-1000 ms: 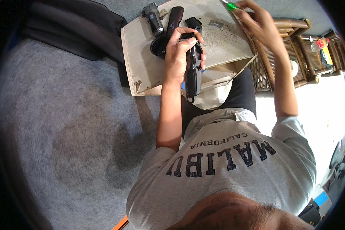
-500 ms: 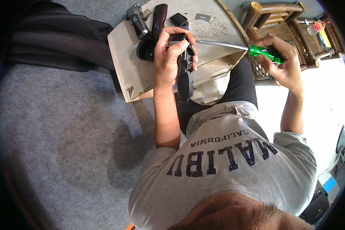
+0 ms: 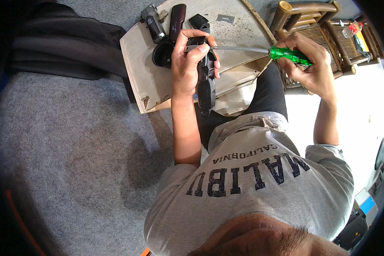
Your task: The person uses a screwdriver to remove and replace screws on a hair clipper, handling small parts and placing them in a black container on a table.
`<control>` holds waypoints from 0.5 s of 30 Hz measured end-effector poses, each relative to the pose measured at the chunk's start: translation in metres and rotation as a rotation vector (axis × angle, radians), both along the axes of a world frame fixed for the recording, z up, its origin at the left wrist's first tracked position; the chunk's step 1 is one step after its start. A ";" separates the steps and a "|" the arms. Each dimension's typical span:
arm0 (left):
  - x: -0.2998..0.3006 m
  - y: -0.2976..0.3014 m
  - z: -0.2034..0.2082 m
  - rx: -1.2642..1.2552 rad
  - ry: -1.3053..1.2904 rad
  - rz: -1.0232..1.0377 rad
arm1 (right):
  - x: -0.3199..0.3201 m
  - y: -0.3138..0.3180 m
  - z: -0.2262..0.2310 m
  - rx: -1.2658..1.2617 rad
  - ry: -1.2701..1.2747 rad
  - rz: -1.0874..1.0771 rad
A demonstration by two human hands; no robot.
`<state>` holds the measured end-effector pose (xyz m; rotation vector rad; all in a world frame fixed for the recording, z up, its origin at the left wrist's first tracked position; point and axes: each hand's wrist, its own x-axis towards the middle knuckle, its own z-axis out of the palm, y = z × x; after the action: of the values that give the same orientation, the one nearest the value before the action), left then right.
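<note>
My left hand point(image 3: 187, 64) is wrapped around a black hair clipper body point(image 3: 206, 87), held upright over the near edge of the small table. Its thumb presses near the clipper's upper end. On the other side, my right hand point(image 3: 309, 64) grips a screwdriver point(image 3: 290, 56) by its clear green handle. The long metal shank points left, and its tip meets the upper end of the clipper beside my left thumb. My fingers partly hide the contact point and whatever lies under the tip.
On the wooden table point(image 3: 239, 38) lie a grey clipper-like device point(image 3: 152, 23), a dark maroon cover point(image 3: 177, 21), a black round cup point(image 3: 160, 55), a small black part point(image 3: 199, 22) and a flat metal plate point(image 3: 225, 18). A bamboo chair point(image 3: 305, 21) stands right; black cloth point(image 3: 68, 42) lies left.
My right hand has shifted slightly left, bringing the screwdriver closer, so its tip now reaches the clipper's upper end. My left hand and the clipper have hardly moved.
</note>
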<state>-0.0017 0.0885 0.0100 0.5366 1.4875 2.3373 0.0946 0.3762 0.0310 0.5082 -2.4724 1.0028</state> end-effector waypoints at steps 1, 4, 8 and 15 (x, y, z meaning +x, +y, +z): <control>0.000 0.000 -0.001 -0.001 0.000 0.000 | 0.000 0.001 0.002 0.061 0.050 0.008; 0.002 0.002 -0.003 -0.051 0.044 0.028 | 0.009 0.004 0.013 0.129 0.062 -0.023; 0.005 0.003 -0.001 -0.128 0.081 0.037 | 0.010 0.003 0.027 0.136 0.066 -0.003; 0.000 0.000 0.000 -0.034 0.000 0.048 | 0.013 0.008 0.024 -0.185 -0.075 0.132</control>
<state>-0.0018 0.0882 0.0105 0.4977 1.5544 2.3435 0.1079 0.3845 0.0552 0.5892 -2.4042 1.3111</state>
